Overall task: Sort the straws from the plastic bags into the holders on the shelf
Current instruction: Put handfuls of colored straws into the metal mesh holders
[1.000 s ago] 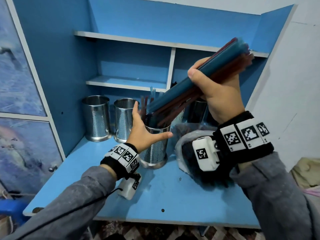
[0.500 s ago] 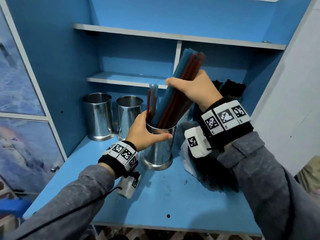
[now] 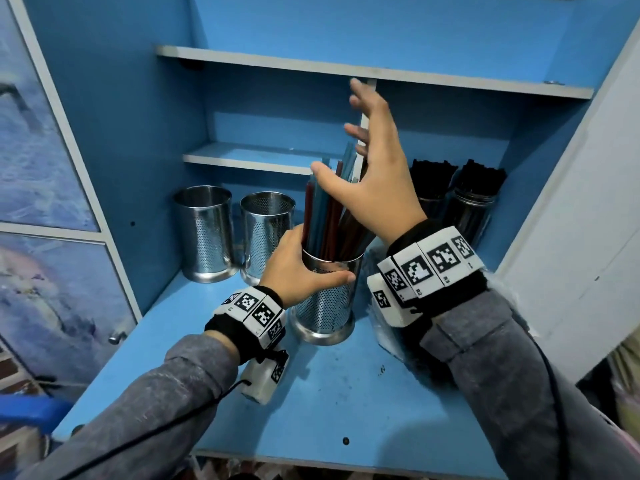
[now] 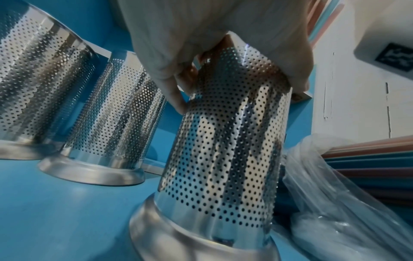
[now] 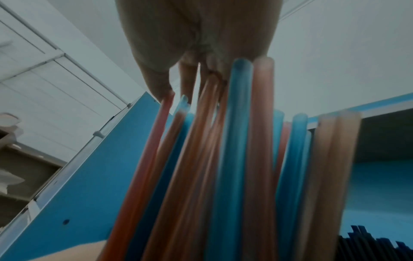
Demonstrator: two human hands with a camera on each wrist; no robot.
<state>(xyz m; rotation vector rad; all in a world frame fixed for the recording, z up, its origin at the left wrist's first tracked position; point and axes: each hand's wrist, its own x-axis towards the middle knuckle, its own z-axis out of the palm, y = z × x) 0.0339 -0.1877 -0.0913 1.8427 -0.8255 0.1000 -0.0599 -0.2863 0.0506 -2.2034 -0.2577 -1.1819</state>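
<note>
My left hand (image 3: 299, 270) grips the rim of a perforated steel holder (image 3: 323, 299) standing on the blue shelf (image 3: 311, 403). Several blue and red straws (image 3: 325, 220) stand in it, leaning a little to the right. My right hand (image 3: 374, 174) hovers over their tops with fingers spread and holds nothing. In the right wrist view its fingertips (image 5: 190, 84) touch the upper ends of the straws (image 5: 234, 159). The left wrist view shows the left hand (image 4: 212, 44) wrapped round the holder (image 4: 228, 141), and beside it a clear plastic bag (image 4: 335, 203) with more coloured straws (image 4: 371, 167).
Two empty steel holders (image 3: 204, 233) (image 3: 266, 230) stand to the left, against the back. Two dark holders full of black straws (image 3: 429, 181) (image 3: 481, 188) stand at the back right. A shelf divider (image 3: 365, 109) rises behind my right hand. The cabinet side wall (image 3: 571, 202) closes the right.
My right hand swung the bundle of straws upright, lowered it into the holder and let go, spreading its fingers. The left hand stayed on the holder.
</note>
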